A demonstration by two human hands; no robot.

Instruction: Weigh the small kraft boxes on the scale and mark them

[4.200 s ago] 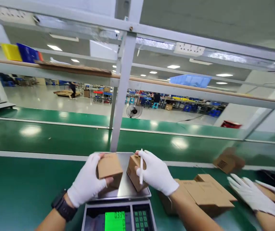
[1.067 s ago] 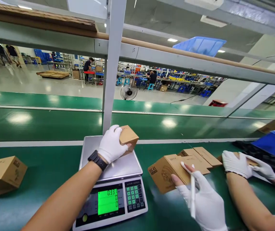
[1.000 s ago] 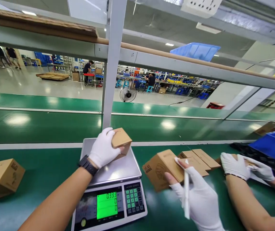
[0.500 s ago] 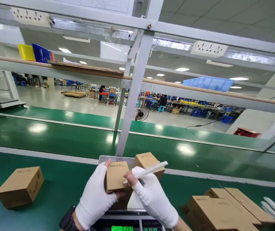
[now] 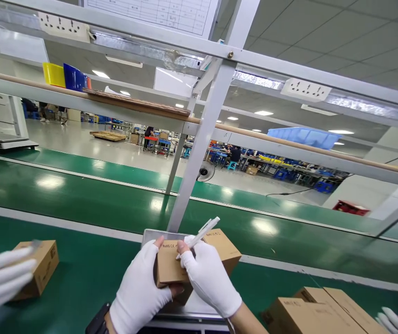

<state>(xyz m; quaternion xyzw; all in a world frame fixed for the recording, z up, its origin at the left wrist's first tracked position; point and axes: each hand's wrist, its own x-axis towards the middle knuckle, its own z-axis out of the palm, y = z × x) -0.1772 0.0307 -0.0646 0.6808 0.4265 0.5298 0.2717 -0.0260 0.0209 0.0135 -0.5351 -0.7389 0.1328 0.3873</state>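
Note:
My left hand [image 5: 138, 294], in a white glove with a dark watch at the wrist, is wrapped round a small brown cardboard box [image 5: 168, 267] held over the steel pan of a scale [image 5: 150, 234]. My right hand [image 5: 211, 278], also gloved, grips a white pen [image 5: 202, 230] and rests its fingers on the same box. A second small cardboard box [image 5: 225, 250] sits on the scale pan just behind my right hand.
Another person's gloved hand [image 5: 0, 278], blurred, is at a brown box [image 5: 43, 266] on the green belt [image 5: 80, 204] at left. Flat-lying boxes [image 5: 310, 313] are at lower right beside a different person's gloved fingers [image 5: 395, 320]. A grey frame post [image 5: 202, 139] rises behind the scale.
My view has tilted up a little; the scale display has left the frame. A gloved hand has come in from the left onto the left box. My hands stay on the small box.

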